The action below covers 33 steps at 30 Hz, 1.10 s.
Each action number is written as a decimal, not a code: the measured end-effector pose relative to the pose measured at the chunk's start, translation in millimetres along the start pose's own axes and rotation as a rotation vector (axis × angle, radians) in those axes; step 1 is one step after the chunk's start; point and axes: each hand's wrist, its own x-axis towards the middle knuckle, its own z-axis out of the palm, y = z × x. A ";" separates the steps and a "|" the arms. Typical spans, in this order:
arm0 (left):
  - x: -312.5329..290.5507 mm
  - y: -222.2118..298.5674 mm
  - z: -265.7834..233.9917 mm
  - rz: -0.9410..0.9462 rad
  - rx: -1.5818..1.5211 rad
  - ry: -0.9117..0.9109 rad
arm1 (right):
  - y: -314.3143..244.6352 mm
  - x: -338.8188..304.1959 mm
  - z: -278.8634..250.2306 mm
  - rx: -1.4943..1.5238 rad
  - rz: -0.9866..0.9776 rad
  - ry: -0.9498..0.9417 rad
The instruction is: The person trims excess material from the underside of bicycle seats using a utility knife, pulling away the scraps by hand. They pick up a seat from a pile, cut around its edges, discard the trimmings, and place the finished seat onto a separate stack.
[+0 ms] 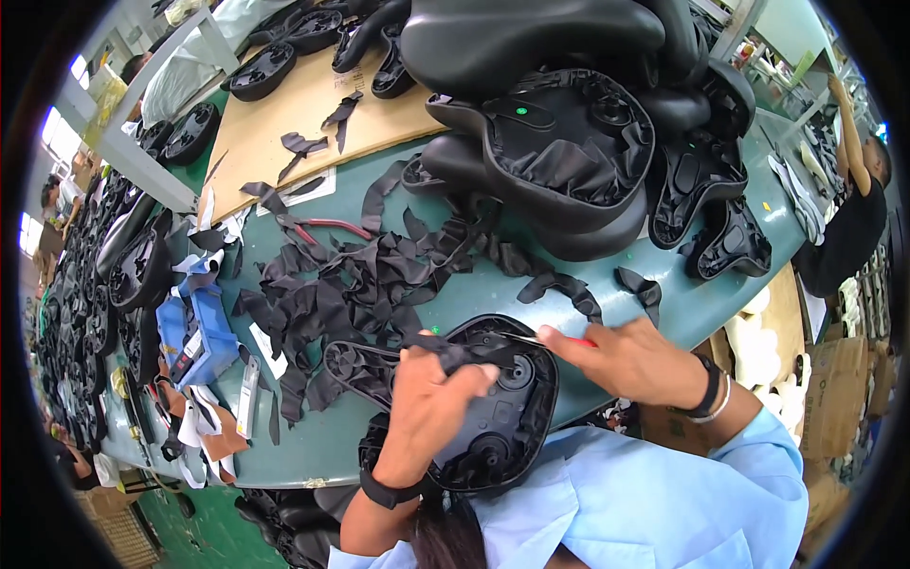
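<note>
In the head view, the left hand (428,403) is curled tight, its fingers pinching a flap of black cover material (453,352) pulled up off the underside of a black bicycle saddle (493,403). The saddle lies upside down at the near edge of the green table (474,284), its underside facing up, partly over the person's light blue sleeve (664,503). The right hand (630,360) is closed around a red-handled cutting tool (559,339), whose metal tip reaches in toward the pinched flap, at the saddle's upper rim. Whether the blade touches the material is too small to tell. Each wrist wears a dark band.

Just beyond the saddle, a heap of black offcut strips (370,275) spreads over the table's middle. Red-handled pliers (322,228) lie at the far edge of the heap. Further back a stack of black saddles (559,142) rises, some seat-up, some showing their undersides. A sheet of brown board (284,123) lies at the table's far left with a few scraps and more saddle shells on it. At the table's left end sit blue packets (204,332) and paper bits. Left of the table, a row of dark saddle shells (104,313) runs along the floor side. At the far right another person (853,209) in a black top stands with an arm raised.
</note>
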 end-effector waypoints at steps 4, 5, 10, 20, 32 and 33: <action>-1.5 -24.1 -6.0 -0.008 -1.051 0.305 | -37.3 -46.8 19.1 0.022 0.280 -0.105; -1.5 -21.3 -3.1 -0.014 -1.052 0.297 | -43.6 -49.5 24.1 -0.011 0.312 -0.015; 6.6 9.5 -4.8 0.088 -0.475 0.101 | -25.2 -11.0 12.3 0.108 0.396 -0.054; 38.5 22.0 -1.6 -0.108 -0.162 0.088 | -23.4 9.0 24.1 0.009 0.272 0.022; 50.7 4.5 -12.3 0.632 -1.440 0.025 | -73.0 4.4 29.1 0.062 0.509 -0.032; 53.3 9.7 -15.9 0.757 -1.526 0.036 | -72.5 4.3 27.0 0.060 0.508 -0.032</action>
